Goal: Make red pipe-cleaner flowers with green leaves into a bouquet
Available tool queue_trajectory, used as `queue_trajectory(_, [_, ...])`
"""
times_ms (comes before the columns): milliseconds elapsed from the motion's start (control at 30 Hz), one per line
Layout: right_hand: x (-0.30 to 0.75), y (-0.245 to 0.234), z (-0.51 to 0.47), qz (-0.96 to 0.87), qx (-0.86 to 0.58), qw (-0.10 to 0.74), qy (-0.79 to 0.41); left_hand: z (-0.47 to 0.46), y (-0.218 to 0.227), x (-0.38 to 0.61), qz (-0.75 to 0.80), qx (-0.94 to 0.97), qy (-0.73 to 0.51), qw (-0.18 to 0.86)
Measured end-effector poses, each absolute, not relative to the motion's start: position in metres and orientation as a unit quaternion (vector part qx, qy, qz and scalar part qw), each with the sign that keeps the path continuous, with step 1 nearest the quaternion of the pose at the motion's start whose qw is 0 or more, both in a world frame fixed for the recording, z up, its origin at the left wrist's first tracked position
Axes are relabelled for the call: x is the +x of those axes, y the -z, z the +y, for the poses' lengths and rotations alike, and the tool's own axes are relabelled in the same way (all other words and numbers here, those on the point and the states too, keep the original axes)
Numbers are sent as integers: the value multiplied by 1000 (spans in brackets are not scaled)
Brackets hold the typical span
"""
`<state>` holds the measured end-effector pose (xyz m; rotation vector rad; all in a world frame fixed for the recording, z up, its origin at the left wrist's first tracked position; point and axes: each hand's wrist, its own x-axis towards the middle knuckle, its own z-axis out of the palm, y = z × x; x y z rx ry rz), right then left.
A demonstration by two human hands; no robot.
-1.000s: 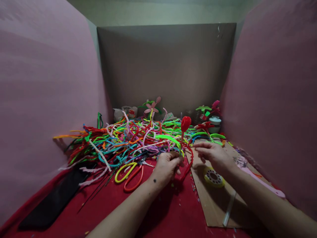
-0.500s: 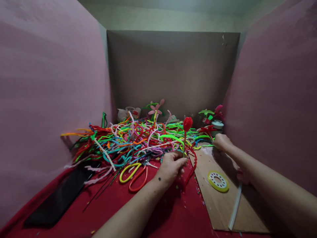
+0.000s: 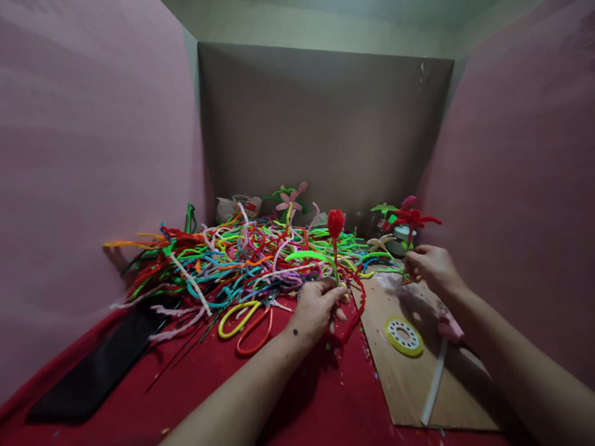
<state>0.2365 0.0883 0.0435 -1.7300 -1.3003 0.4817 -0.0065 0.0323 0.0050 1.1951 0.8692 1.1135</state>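
My left hand (image 3: 316, 308) is closed on the stem of a red pipe-cleaner bud (image 3: 335, 222), which stands upright above the fist. A loose red pipe cleaner (image 3: 356, 310) curls down beside that hand. My right hand (image 3: 432, 266) is closed on the stem of a red pipe-cleaner flower with spread petals (image 3: 411, 218), raised near the right wall. A big heap of coloured pipe cleaners (image 3: 242, 260) lies just beyond both hands.
Scissors with yellow and orange handles (image 3: 244, 322) lie on the red cloth (image 3: 195, 396). A cardboard sheet (image 3: 409, 378) carries a yellow tape roll (image 3: 403, 336) and a white stick (image 3: 433, 390). Finished flowers (image 3: 290, 199) and a small jar (image 3: 400, 238) stand at the back. Pink walls close in both sides.
My right hand reached from the cardboard to the back right and has lifted the red flower there. My left hand stayed put with the red bud.
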Motion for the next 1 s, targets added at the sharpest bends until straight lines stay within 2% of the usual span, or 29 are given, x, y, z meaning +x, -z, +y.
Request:
queue_trajectory(100, [210,-42,78,-552,-604,503,-279,32,-5,-6,347,502,-497,617])
queue_trajectory(267, [160,-37,56,-556,-480,529,-426,31,-5,-6,338,527,-512,588])
queue_trajectory(333, [146,-33,47,-499,-409,544,-536,31,-5,-6,360,547,-502,565])
queue_trajectory(400, [139,-30,40,-470,-382,539,-585,31,-4,-6,381,574,-490,534])
queue_trajectory(733, [136,-9,35,-497,-353,527,-592,27,-1,-6,398,611,-502,465])
queue_trajectory(1000, [135,-12,29,-533,-375,534,-538,27,-1,-4,414,621,-471,471])
